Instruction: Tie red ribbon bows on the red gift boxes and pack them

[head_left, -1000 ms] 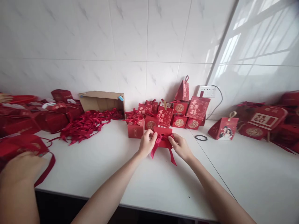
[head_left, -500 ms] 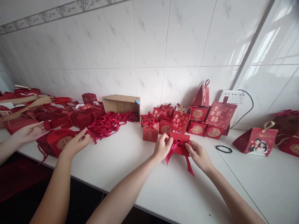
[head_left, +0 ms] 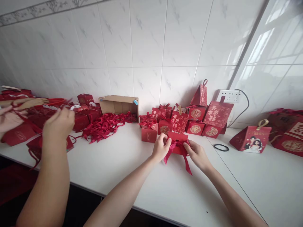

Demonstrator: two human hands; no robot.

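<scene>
In front of me on the white table stands a small red gift box with a flat upright top flap. A dark red ribbon is tied in a bow across its front, both tails hanging down. My left hand pinches the bow's left side between thumb and fingers. On the other side, my right hand has closed its thumb and fingers on the right loop. The hands and bow hide much of the box's lower part.
Finished-looking red boxes are stacked behind my hands. A ribbon heap spills from a cardboard box. At left, a co-worker's hand holds ribbon over other boxes. A black ring and a couple-printed box lie to the right.
My hands stay on the bow, with little visible movement. The view has shifted slightly right. The co-worker's hands at left have risen from the box, drawing ribbon up.
</scene>
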